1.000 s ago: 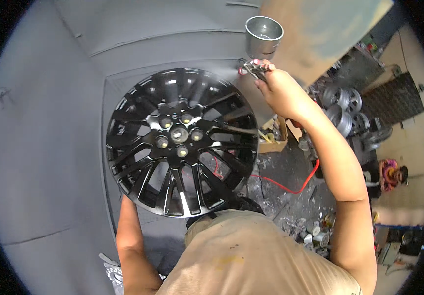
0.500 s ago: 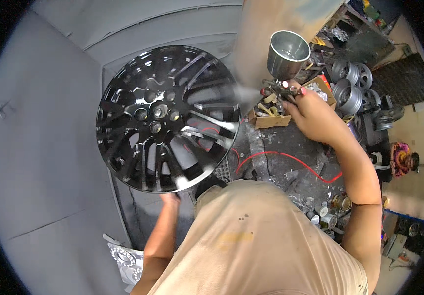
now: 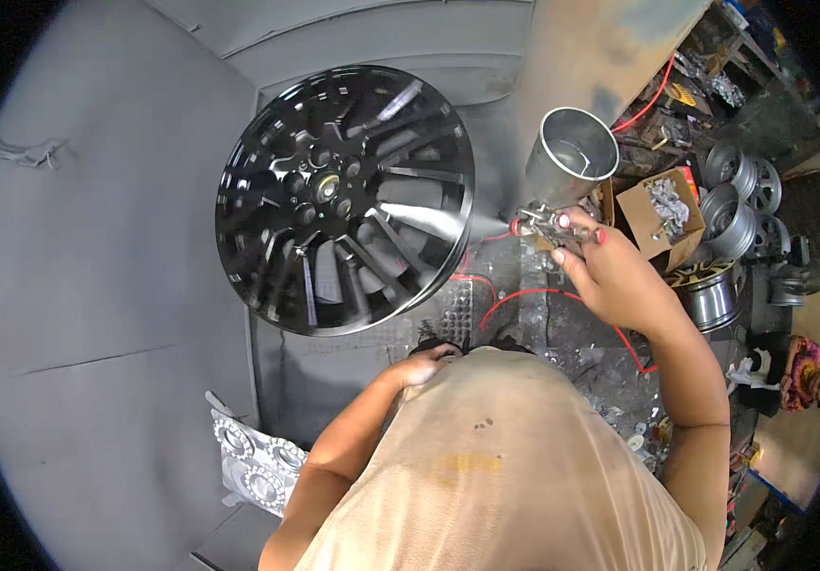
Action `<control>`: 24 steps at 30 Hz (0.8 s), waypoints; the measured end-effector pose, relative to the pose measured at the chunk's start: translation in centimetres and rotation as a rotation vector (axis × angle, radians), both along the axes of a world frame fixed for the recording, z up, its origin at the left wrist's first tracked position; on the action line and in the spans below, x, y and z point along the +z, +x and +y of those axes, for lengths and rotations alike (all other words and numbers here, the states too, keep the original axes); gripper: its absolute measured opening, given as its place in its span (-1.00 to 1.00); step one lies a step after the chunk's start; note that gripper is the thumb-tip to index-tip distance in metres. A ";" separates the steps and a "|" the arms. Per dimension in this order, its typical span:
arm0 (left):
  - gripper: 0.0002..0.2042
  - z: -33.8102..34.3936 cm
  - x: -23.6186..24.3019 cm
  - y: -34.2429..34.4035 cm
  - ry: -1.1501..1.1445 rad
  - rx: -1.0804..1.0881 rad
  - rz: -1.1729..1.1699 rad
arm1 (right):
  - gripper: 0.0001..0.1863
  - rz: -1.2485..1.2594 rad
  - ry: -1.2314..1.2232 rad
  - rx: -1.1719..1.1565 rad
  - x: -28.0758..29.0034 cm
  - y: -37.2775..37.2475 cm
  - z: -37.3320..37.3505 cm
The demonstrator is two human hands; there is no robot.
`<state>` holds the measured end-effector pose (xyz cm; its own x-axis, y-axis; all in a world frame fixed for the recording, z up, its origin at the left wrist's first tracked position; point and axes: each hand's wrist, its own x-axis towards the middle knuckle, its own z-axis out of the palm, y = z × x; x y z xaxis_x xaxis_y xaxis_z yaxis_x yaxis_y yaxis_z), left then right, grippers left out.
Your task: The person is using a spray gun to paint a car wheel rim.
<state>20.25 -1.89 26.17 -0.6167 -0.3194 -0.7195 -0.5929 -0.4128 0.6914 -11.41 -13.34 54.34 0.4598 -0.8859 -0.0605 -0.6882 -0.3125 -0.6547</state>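
Wheel: one, black, glossy, multi-spoked; shown face up before the person, left of the gun, beside a grey wall; by what it is borne cannot be told. Spray gun: one, topped by a metal cup; gripped firmly in the right hand, fingers wrapped about the handle, nozzle pointed at the wheel's right edge, gun and wheel kept apart. A faint mist can be made out in the gap between. Left hand: set by the hem of the shirt, well apart from the wheel; whether anything is held cannot be told, the fingers being partly hidden. Changes noted: half a second ago the left hand was seen at the wheel's lower rim; that contact is now broken, and the wheel is touched by neither hand. The gun, seen near the upper right edge a second ago, is now found level with the right-hand spokes. By judgement, handling of the rim has been paused while that side is coated.
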 end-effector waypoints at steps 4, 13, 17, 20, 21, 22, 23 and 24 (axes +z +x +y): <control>-0.55 0.9 -1.3 -0.1 -0.065 0.119 0.027 | -0.71 -0.021 0.023 0.071 -0.8 0.0 1.1; -0.51 -0.4 0.1 -0.1 -0.094 0.210 -0.099 | -0.70 -0.149 0.122 0.142 -1.0 2.5 3.6; -0.56 -1.7 2.6 -0.5 -0.362 -0.040 -0.224 | -0.71 -0.143 0.188 0.235 -0.1 3.7 3.5; -0.60 -2.2 3.4 -0.7 -0.391 0.022 -0.193 | -0.71 -0.145 0.164 0.293 0.7 5.1 2.8; -0.61 -2.3 3.7 -0.2 -0.413 0.023 -0.154 | -0.71 -0.145 0.160 0.308 0.7 6.0 2.7; -0.60 -2.3 4.8 0.4 -0.425 0.072 -0.123 | -0.71 -0.169 0.177 0.323 0.8 7.1 2.7; -0.60 -2.0 4.3 1.1 -0.431 0.085 -0.126 | -0.71 -0.193 0.193 0.336 1.0 8.2 2.6; -0.68 -1.1 3.8 1.7 -0.441 0.254 -0.097 | -0.70 -0.180 0.301 0.338 1.8 9.5 2.2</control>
<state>21.95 -2.97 30.01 -0.4174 -0.7361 -0.5329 -0.5820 -0.2338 0.7788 -1.87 -11.18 56.19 0.7456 -0.6404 -0.1843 -0.4486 -0.2778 -0.8495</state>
